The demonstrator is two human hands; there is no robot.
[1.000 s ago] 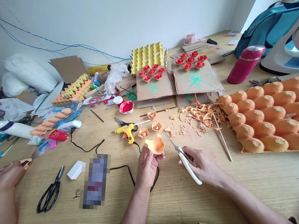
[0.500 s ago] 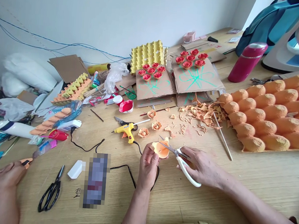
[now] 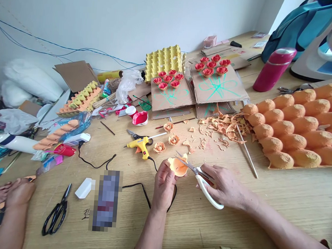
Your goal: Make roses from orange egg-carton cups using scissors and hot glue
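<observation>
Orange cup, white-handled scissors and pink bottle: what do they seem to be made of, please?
Cup: probably moulded paper pulp, matt, with an uneven edge.
Scissors: blades likely steel, grey and shiny; handles likely plastic, smooth and white.
Bottle: glossy pink, silvery band; coated metal or plastic, I cannot tell.

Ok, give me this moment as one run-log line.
left hand: holds orange cup | right hand: holds white-handled scissors, blades at cup | beyond: yellow glue gun, three orange flowers
</observation>
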